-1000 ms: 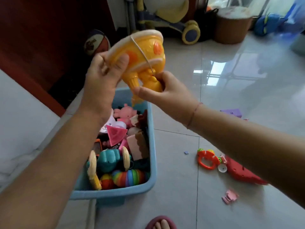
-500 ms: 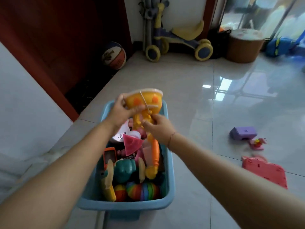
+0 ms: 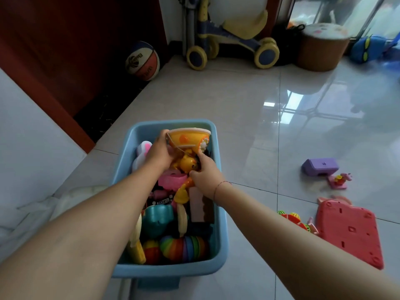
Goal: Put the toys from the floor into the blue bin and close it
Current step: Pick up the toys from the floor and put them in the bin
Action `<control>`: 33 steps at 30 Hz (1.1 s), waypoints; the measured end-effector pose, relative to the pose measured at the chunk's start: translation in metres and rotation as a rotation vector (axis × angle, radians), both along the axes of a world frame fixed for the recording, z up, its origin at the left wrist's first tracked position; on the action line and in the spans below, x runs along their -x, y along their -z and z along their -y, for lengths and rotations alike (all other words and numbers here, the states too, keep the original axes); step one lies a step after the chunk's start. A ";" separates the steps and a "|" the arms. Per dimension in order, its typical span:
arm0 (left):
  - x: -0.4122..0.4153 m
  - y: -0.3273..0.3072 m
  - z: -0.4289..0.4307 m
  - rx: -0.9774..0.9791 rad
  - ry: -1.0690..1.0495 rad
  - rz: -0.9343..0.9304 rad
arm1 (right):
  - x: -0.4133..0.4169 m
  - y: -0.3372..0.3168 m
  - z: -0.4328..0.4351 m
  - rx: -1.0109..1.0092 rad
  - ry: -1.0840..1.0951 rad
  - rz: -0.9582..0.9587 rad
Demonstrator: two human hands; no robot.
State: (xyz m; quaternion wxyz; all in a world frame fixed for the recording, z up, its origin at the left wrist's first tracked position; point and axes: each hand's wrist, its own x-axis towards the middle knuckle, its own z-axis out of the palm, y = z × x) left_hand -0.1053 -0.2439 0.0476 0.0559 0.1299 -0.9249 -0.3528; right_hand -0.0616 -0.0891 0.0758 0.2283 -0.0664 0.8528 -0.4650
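Toys fill the light-blue plastic bin (image 3: 218, 169) on the glossy tiled floor (image 3: 249, 100), and both hands hold a yellow-orange plastic toy with a white rim (image 3: 187, 139) at its far end. Left hand (image 3: 159, 153) wraps its fingers around the toy's left side; right hand (image 3: 204, 172) pinches its lower part. A purple block (image 3: 320, 166) and a flat pink plastic board (image 3: 348, 231) lie on the floor to the right.

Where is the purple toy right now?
The purple toy sits on the floor at the right of the head view, beyond the blue bin, touching a small pink toy and past the red board.
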 end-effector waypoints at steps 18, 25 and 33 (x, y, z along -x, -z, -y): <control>0.021 -0.022 -0.015 -0.070 -0.034 -0.068 | -0.030 0.020 0.013 -0.599 -0.395 -0.321; 0.049 -0.042 -0.004 0.058 0.015 0.234 | -0.033 0.018 0.009 -0.572 -0.432 -0.316; 0.049 -0.037 -0.020 0.192 0.203 0.458 | -0.034 0.007 0.000 -0.630 -0.504 -0.258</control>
